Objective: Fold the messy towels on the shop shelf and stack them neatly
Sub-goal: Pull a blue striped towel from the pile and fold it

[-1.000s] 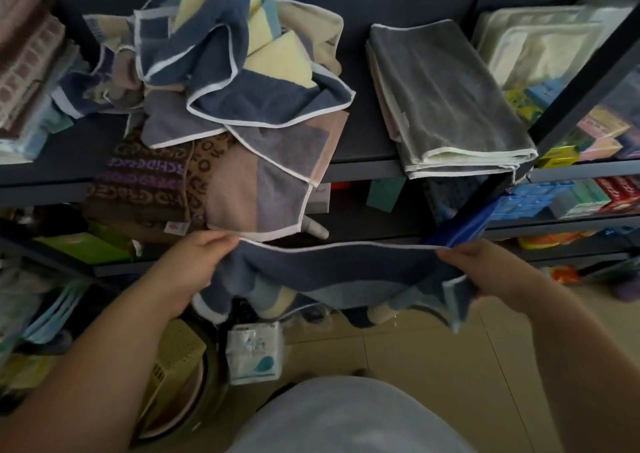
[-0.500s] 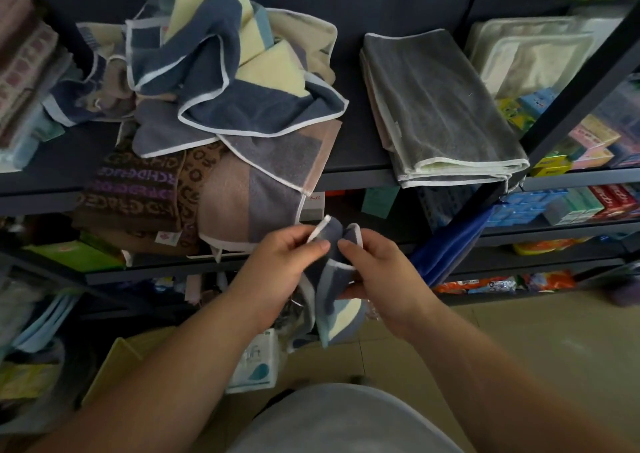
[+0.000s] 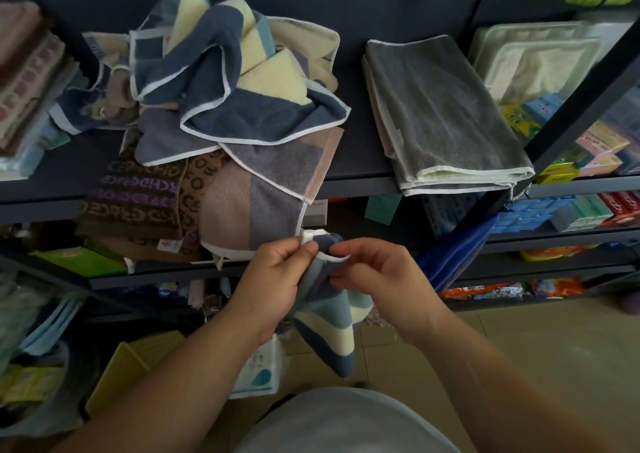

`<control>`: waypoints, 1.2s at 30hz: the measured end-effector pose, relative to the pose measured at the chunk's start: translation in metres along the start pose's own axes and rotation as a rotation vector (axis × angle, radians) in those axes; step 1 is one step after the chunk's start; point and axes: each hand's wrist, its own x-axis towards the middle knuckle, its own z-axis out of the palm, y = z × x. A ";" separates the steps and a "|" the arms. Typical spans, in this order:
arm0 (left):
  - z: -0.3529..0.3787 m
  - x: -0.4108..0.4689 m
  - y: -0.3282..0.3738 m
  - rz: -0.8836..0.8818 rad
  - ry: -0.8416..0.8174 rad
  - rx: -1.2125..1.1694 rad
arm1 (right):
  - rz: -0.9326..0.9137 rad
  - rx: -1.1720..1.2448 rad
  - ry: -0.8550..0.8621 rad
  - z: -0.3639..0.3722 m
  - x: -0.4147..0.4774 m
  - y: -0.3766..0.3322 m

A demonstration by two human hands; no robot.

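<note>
Both hands meet in front of the shelf's lower edge, each clamped on the same striped towel [image 3: 327, 324]. The left hand [image 3: 277, 272] pinches a white-hemmed corner between thumb and forefinger. The right hand [image 3: 377, 272], fingers curled, pinches the hem just beside it, so the 2 corners sit bunched together between the hands. The rest of the towel, in dark blue, pale blue and cream bands, hangs down loosely below the hands, in the air above the tiled floor [image 3: 519, 341].

On the dark shelf [image 3: 360, 161] above lies a messy pile [image 3: 235, 82] of crumpled towels in blue, cream and grey with white edging. A pink-and-grey towel [image 3: 256, 206] spills from under this pile and droops over the shelf's front edge, its lower hem close to the left hand. Beside it, to the left, a brown lettered towel [image 3: 138, 203] also hangs over the edge.

To the right of the pile, apart from it, sits a folded stack [image 3: 443, 116] – grey on top, with pale layers showing at its front edge, lying flat and partly overhanging the shelf. Further right are white packaged goods [image 3: 533, 61] and, on lower shelves, coloured boxes [image 3: 554, 210]. A blue cloth [image 3: 453, 258] hangs near the right hand. At the far left rests a stack of pinkish towels [image 3: 24, 71].
</note>
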 end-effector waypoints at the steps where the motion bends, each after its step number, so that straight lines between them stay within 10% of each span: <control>1: -0.001 0.000 0.000 0.020 -0.002 0.019 | -0.047 -0.103 -0.016 -0.003 -0.001 0.000; 25: 0.005 -0.009 0.013 0.188 -0.138 0.006 | -0.425 -0.519 0.244 -0.007 0.006 -0.005; 36: -0.001 0.005 0.017 0.349 0.062 -0.050 | -0.522 -0.837 0.101 -0.037 0.027 0.012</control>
